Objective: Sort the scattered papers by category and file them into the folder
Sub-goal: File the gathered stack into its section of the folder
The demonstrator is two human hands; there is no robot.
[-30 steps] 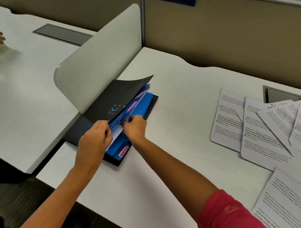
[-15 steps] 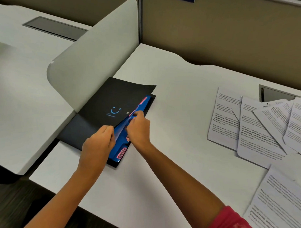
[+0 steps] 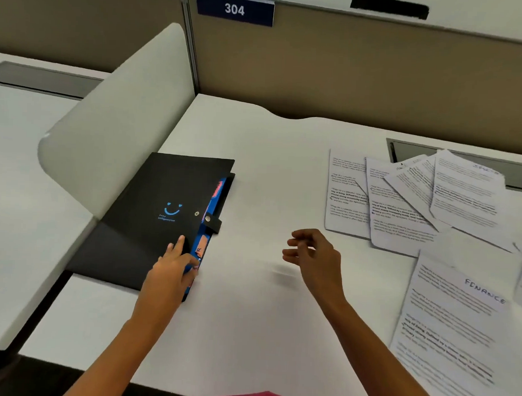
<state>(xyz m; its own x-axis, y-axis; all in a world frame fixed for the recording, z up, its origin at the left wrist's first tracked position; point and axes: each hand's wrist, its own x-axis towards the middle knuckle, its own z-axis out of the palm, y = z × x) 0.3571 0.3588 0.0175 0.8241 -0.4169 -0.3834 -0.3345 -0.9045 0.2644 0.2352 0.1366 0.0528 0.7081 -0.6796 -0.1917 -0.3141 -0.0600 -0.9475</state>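
Pale white counter (image 3: 255, 156) fills the view, backed by a tan fabric partition (image 3: 346, 82) that carries a dark blue number plate reading 304 (image 3: 234, 9) at twelve o'clock. A curved white side screen (image 3: 117, 118) rises at ten o'clock.

Lying flat at about nine o'clock is the black card folder with a small blue smiley on its cover (image 3: 152, 211). Its cover is down, but the snap strap (image 3: 214, 223) looks unfastened, and the blue inner dividers with pink tabs (image 3: 206, 237) show along the right edge. The left hand (image 3: 171, 271) rests on the cover's near corner with fingers laid out straight; its grip is slack and closes on nothing. The right hand (image 3: 317, 256) hovers above bare counter at the centre, fingers loosely curled and empty, well apart from the folder.

The scattered white printed papers (image 3: 416, 203) lie overlapped at two to three o'clock. Another sheet, with FINANCE handwritten on it (image 3: 450, 323), lies at four o'clock.

Judging by this, the person is between sheets, and most of the sorting remains. The next move likely calls for the right hand to reach toward three o'clock, pinch one sheet free of the overlap and read its heading. The left hand would then lift the cover and open the divider whose tab matches.
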